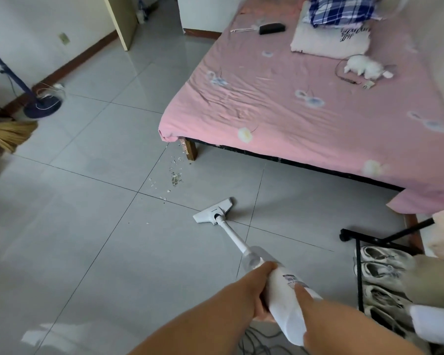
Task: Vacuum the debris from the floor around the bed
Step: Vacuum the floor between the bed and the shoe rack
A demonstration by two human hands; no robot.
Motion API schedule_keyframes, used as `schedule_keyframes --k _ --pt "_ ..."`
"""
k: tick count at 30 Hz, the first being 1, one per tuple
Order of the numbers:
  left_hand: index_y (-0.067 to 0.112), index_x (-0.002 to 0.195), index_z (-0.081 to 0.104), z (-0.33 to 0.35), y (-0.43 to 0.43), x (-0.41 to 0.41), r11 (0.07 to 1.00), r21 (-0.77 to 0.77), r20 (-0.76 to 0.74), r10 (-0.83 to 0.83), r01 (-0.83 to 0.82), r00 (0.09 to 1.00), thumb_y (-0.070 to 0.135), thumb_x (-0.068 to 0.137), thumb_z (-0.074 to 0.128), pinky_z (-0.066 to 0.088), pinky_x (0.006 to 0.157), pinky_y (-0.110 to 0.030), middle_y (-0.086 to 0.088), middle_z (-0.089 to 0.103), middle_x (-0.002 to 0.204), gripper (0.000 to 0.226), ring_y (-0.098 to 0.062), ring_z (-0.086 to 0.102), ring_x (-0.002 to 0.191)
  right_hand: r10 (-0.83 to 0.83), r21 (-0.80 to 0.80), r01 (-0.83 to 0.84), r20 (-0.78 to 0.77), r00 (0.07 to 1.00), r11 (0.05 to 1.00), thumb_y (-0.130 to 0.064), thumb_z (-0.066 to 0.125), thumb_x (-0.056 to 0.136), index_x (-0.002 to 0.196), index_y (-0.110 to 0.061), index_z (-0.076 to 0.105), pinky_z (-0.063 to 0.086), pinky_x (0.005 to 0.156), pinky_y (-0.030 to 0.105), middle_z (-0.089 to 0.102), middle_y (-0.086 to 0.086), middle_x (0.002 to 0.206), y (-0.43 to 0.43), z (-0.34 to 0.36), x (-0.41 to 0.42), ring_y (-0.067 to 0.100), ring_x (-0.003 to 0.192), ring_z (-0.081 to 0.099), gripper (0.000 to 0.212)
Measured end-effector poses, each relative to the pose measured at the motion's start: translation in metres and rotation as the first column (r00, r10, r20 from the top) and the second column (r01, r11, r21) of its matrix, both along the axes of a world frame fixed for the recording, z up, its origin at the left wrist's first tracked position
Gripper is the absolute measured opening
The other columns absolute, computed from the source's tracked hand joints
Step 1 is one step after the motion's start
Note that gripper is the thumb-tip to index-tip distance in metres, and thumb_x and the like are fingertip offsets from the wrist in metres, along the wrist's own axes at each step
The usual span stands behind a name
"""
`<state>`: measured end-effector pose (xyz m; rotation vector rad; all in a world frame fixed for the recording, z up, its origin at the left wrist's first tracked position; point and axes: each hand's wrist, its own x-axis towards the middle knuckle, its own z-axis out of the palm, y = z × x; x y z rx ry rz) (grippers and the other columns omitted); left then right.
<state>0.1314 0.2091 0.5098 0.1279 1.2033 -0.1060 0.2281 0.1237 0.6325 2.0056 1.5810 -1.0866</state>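
A white stick vacuum (285, 285) slants from my hands down to the grey tile floor. Its flat floor head (213, 210) lies on the tiles in front of the bed. My left hand (251, 290) grips the vacuum body from the left side. My right hand (315, 308) holds the body from the right, thumb laid along its top. A trail of pale crumbs and grey debris (174, 175) lies beyond the head, running toward the wooden bed leg (189, 149). The bed (305, 103) has a pink sheet.
A black shoe rack (374, 267) with white shoes stands at the right. A straw broom (9, 133) and a dark fan base (42, 105) sit at the left wall. A dark power cord (256, 339) trails on the floor below my hands. An open doorway (154, 19) lies beyond.
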Motion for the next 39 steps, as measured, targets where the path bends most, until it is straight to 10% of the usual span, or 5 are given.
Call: schedule_keyframes --k 3,7,15,26,39 --pt "0.01 0.109 0.07 -0.001 0.002 0.008 0.999 0.045 -0.03 0.014 -0.012 0.999 0.055 0.08 0.074 0.059 0.056 -0.033 -0.01 0.079 0.088 0.054 -0.024 0.076 0.08 0.021 0.069 -0.021 0.005 1.0 0.997 -0.026 0.044 0.088 0.144 -0.021 0.025 0.04 0.069 0.024 0.062 0.006 0.103 0.002 -0.002 0.008 0.016 0.074 0.049 0.059" --pt "0.007 0.116 0.068 -0.012 0.023 0.005 0.997 0.062 -0.039 0.049 -0.047 0.998 0.055 0.08 0.075 0.058 0.091 -0.045 -0.013 0.077 0.101 0.06 -0.03 0.073 0.098 0.028 0.125 -0.023 -0.033 0.999 0.992 -0.022 0.041 0.09 0.144 -0.02 0.027 0.042 0.069 0.024 0.06 0.007 0.1 0.023 -0.01 0.006 0.018 0.077 0.053 0.056" --pt "0.007 0.119 0.066 -0.036 0.113 -0.014 0.992 0.055 -0.047 0.113 -0.11 0.993 0.052 0.077 0.08 0.056 0.097 -0.047 -0.015 0.076 0.104 0.063 -0.032 0.073 0.1 0.035 0.123 -0.027 -0.067 0.997 0.992 -0.022 0.041 0.088 0.145 -0.024 0.027 0.044 0.067 0.027 0.06 0.005 0.095 0.113 -0.018 -0.009 0.019 0.072 0.05 0.059" --pt "0.008 0.121 0.064 -0.05 0.255 -0.065 0.993 0.095 -0.082 0.085 -0.077 0.993 0.052 0.076 0.081 0.061 0.073 -0.043 -0.015 0.077 0.1 0.065 -0.031 0.075 0.092 0.01 -0.07 -0.01 -0.004 1.0 0.997 -0.023 0.037 0.097 0.153 -0.024 -0.002 0.04 0.096 0.031 0.045 0.008 0.139 0.258 -0.02 -0.067 0.024 0.121 0.05 0.068" --pt "0.007 0.118 0.064 -0.072 0.308 -0.078 0.99 0.132 -0.136 0.061 -0.043 0.989 0.053 0.079 0.078 0.062 0.074 -0.042 -0.016 0.078 0.094 0.062 -0.032 0.076 0.084 -0.011 -0.108 0.012 0.007 1.0 0.994 -0.016 0.041 0.094 0.152 -0.024 -0.01 0.041 0.095 0.033 0.047 0.008 0.137 0.303 -0.047 -0.08 0.026 0.12 0.052 0.078"
